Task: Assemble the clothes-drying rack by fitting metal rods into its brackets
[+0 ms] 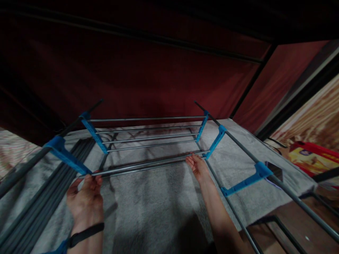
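A thin metal rod (148, 163) lies level across a partly built rack. My left hand (86, 192), a dark band on its wrist, pinches the rod's left end beside a blue plastic bracket (69, 158). Near the other end, my right hand (196, 165) has its fingers closed on the rod, close to another blue bracket (215, 141). A second rod runs close alongside, just below. Further back, several crossbars (150, 138) span between two blue brackets. Long grey side poles (242, 148) carry the brackets on both sides.
A bundle of grey poles (53, 192) lies at the left on the grey cloth (148, 211). A phone (274, 173) rests beyond the right pole. Dark red fabric (148, 77) hangs behind. A red and yellow package (311, 157) sits at the far right.
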### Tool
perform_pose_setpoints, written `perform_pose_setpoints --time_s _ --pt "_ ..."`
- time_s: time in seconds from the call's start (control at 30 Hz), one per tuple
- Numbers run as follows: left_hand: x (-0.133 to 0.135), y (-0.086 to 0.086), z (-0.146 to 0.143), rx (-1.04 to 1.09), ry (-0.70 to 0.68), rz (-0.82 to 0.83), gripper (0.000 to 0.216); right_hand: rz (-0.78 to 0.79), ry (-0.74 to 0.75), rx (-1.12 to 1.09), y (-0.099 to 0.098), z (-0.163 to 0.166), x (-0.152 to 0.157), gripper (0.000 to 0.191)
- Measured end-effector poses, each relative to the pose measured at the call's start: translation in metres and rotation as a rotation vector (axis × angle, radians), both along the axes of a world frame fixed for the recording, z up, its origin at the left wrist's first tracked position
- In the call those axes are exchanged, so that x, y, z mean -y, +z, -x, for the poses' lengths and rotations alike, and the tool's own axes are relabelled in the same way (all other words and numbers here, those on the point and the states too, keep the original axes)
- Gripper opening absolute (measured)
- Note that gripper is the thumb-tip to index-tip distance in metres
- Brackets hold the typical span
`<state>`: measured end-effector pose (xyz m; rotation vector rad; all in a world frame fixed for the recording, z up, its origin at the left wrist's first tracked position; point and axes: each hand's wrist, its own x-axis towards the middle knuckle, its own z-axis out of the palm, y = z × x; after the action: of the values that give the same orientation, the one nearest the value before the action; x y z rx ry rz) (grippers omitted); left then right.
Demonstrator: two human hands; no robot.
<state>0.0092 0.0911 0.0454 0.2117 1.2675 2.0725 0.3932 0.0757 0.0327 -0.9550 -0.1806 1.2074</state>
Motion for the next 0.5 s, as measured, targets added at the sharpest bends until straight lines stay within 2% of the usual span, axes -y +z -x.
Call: perform_pose_setpoints --time_s 0.13,0.3,0.5 --pt "0.002 0.001 -0.004 0.017 0.015 0.027 0.029 0.005 0.012 0.018 -0.003 -0.002 0.003 0.017" --pt "0.007 0.003 -0.009 0.082 0.035 0.071 0.027 0.007 0.037 0.033 -0.017 -0.012 0.004 0.013" --pt "0.009 -0.007 -0.011 0.071 0.028 0.044 0.026 0.055 0.056 0.050 -0.026 -0.019 0.000 0.011"
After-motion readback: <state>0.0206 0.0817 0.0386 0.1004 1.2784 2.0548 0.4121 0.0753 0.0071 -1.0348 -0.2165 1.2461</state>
